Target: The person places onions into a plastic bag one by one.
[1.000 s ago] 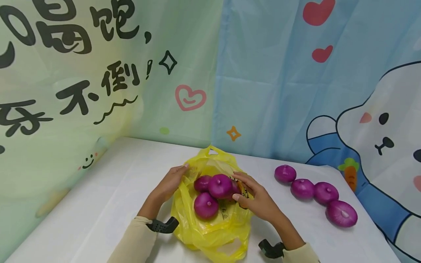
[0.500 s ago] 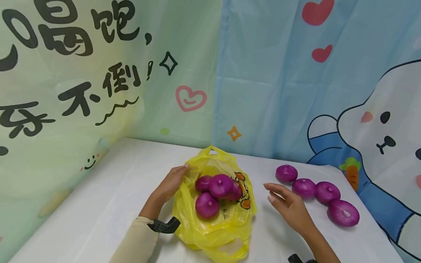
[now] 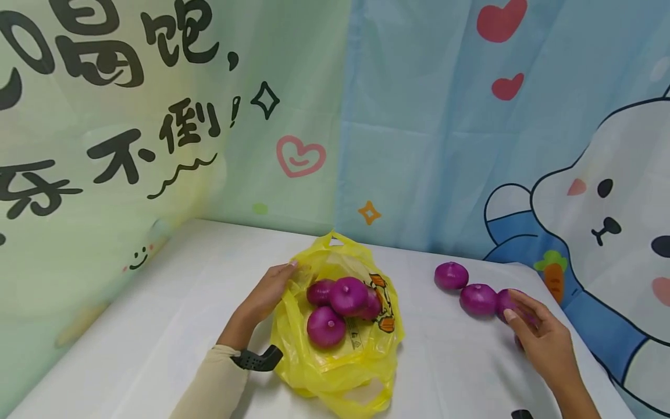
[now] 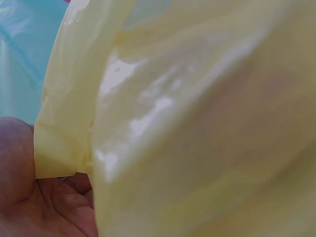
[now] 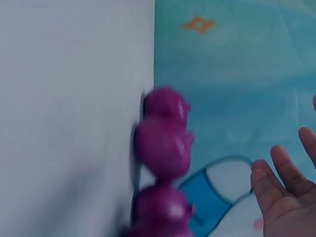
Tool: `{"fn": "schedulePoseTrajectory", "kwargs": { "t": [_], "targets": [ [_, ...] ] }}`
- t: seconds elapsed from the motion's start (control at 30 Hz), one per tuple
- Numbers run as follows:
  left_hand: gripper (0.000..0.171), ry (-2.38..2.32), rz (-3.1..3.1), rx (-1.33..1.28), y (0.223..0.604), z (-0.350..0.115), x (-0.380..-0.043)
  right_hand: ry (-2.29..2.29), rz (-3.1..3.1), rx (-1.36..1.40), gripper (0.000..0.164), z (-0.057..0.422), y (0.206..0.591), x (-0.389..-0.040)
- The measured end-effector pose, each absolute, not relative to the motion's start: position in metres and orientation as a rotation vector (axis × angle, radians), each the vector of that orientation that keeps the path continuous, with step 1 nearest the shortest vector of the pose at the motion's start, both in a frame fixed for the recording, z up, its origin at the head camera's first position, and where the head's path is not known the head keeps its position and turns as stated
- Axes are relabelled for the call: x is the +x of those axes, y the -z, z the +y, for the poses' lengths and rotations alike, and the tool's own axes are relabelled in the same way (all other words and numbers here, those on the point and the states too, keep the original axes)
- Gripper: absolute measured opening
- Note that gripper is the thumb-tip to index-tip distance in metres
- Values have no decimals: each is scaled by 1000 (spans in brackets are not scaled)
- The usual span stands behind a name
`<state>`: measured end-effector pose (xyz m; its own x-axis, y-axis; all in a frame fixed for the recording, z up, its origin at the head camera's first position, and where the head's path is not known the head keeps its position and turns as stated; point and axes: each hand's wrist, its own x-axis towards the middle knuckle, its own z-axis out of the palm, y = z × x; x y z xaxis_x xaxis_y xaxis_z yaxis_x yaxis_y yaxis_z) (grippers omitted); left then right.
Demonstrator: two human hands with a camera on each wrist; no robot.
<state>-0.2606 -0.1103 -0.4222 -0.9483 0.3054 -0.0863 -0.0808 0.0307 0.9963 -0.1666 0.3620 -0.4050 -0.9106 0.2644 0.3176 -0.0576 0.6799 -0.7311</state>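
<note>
A yellow plastic bag (image 3: 314,375) lies open on the table with several purple onions (image 3: 349,297) inside it. At its left rim my left hand (image 3: 264,295) pinches the plastic between thumb and fingers; close up in the left wrist view, the bag (image 4: 173,123) hides most of the fingers. My right hand (image 3: 546,340) hovers over the right-hand row of onions, partly covering one onion (image 3: 505,304) and almost all of another. In the right wrist view its relaxed fingers (image 5: 286,170) stand apart from the onions (image 5: 165,148) and hold nothing.
A white table (image 3: 199,291) reaches back to a printed cloth backdrop (image 3: 408,145). Left of my right hand, two more onions of the row show fully, one at the back (image 3: 451,275) and one nearer (image 3: 478,300).
My right hand has left the bag's right side and moved right to the loose onions. The bag's right side has spread, showing its orange print. My left hand keeps its place.
</note>
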Motion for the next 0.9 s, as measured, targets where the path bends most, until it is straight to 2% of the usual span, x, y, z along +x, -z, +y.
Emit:
{"fn": "schedulePoseTrajectory", "kwargs": {
  "t": [0.23,0.6,0.77,0.9],
  "targets": [
    [52,-1997,2025,269,421,-112,-262,-1132,-2575,-509,70,406,410,-157],
    [52,-2002,2024,272,421,-109,-263,-1115,-2751,-656,95,450,430,-158],
    [50,-2020,2037,241,422,-109,-262,-1151,-2743,-700,100,456,439,-162],
    [50,-2018,2034,241,422,-109,-262,-1159,-2740,-701,97,463,446,-162]
  ]
}}
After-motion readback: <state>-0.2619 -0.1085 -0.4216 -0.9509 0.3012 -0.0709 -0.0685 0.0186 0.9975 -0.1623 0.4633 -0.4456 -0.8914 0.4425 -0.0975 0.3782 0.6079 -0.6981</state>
